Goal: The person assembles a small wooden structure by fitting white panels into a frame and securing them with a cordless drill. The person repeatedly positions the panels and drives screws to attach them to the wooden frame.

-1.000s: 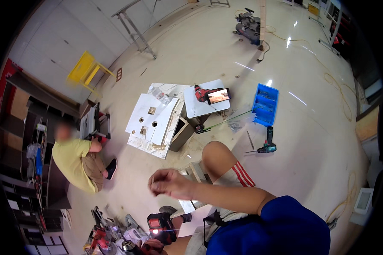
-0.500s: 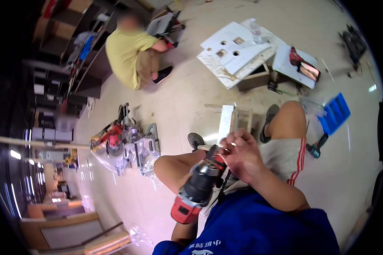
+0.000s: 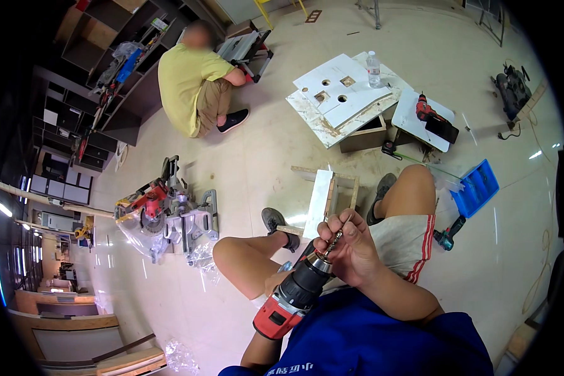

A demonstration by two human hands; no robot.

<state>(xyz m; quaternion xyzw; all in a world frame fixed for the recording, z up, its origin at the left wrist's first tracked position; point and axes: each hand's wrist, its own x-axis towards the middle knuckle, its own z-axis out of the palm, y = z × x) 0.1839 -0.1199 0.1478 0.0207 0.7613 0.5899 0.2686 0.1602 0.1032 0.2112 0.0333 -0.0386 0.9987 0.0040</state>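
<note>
Glossy beige tile floor (image 3: 263, 156) in a workshop, dark shelving (image 3: 88, 81) along the wall. Right hand (image 3: 351, 247) pinches a spiral metal drill bit (image 3: 333, 241) sitting in the chuck of a chunky red-and-black cordless drill (image 3: 294, 294), over the lap. Left hand is hidden under it, can't tell its grip.

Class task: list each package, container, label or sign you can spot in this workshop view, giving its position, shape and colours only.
Clear plastic bottle, white cap, pale label band: upright on white boards, top centre.
Blue plastic compartment case: open on floor, right of the knee.
Small red-brown rectangular floor sign: top edge.
</note>
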